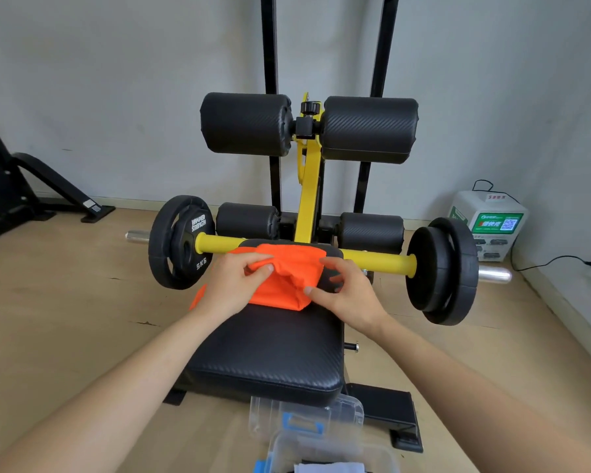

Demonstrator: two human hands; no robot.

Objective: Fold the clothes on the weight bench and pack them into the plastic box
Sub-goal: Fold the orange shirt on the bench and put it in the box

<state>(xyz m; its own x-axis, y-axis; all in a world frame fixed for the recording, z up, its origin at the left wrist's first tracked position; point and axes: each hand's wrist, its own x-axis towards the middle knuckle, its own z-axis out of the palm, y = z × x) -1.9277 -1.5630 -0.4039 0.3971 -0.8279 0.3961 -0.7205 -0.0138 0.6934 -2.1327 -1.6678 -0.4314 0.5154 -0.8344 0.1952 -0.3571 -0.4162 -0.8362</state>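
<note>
Pinching orange garment [289,269] at far edge of bench pad [270,349] with left hand [232,286] and right hand [347,297] — flat support for folding, probably.

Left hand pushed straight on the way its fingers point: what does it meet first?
The left hand pinches the orange garment, so it would bunch that cloth first. Beyond it lies probably the yellow crossbar, though depth is unclear.
</note>
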